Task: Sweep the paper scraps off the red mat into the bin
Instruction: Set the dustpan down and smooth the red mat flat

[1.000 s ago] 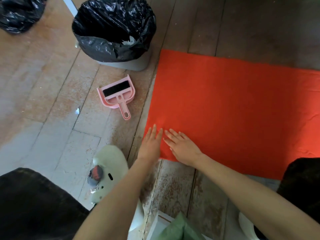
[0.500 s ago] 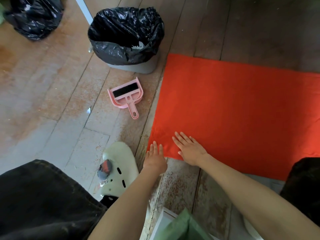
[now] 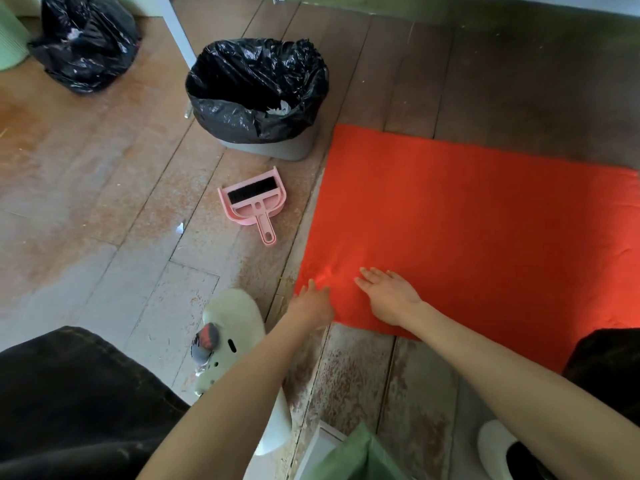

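Worn floorboards [image 3: 104, 188] carry every item in the head view. The red mat [image 3: 485, 230] lies flat, with its far left corner just beside the bin [image 3: 273, 150], which is lined with a black bag and open at the top. Pale paper scraps [image 3: 277, 108] are visible inside the liner. No scraps can be made out on the mat surface, so the sweeping step appears complete or nearly so. A small pale fragment [image 3: 179, 228] on the floor cannot be identified.

The pink dustpan and brush [image 3: 254, 202] lie unheld between bin and mat. The left hand [image 3: 311, 303] rests at the mat's near left corner, fingers extended and grasping nothing; the cloth is slightly rippled there. The right hand [image 3: 391, 296] lies flat on the mat, fingers straight.

Clearances: the mat's left edge faces bare floor towards the dustpan. A white clog [image 3: 232, 327] sits close to the near corner.
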